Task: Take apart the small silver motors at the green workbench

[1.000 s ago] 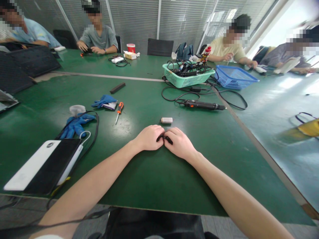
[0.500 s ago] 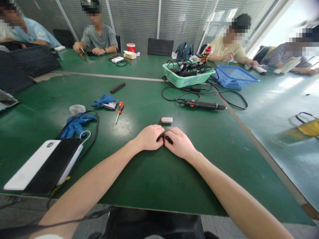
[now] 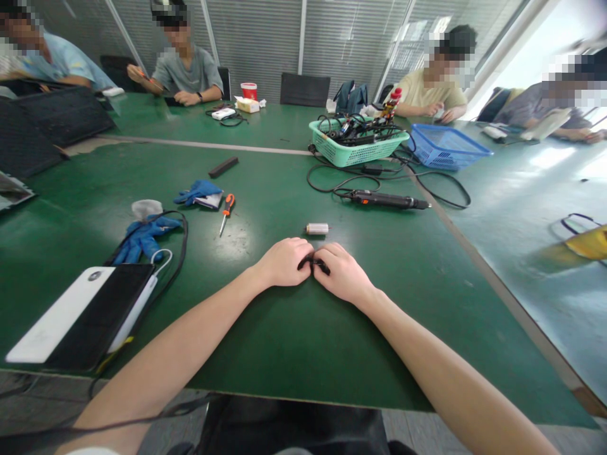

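On the green workbench top (image 3: 303,354), curled fingertips (image 3: 307,257) pinch a small black curved piece (image 3: 313,265) from both sides, the left hand (image 3: 284,262) and right hand (image 3: 344,273) set knuckle to knuckle to steady it, a short pale cylinder (image 3: 317,229) lying just ahead.

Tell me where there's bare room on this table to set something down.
The bare green tabletop below your left hand and right hand is the largest patch. Another lies right of your right hand, below the corded electric screwdriver. It's crowded around the green plastic basket with its cables, and by the blue gloves and orange-handled screwdriver.
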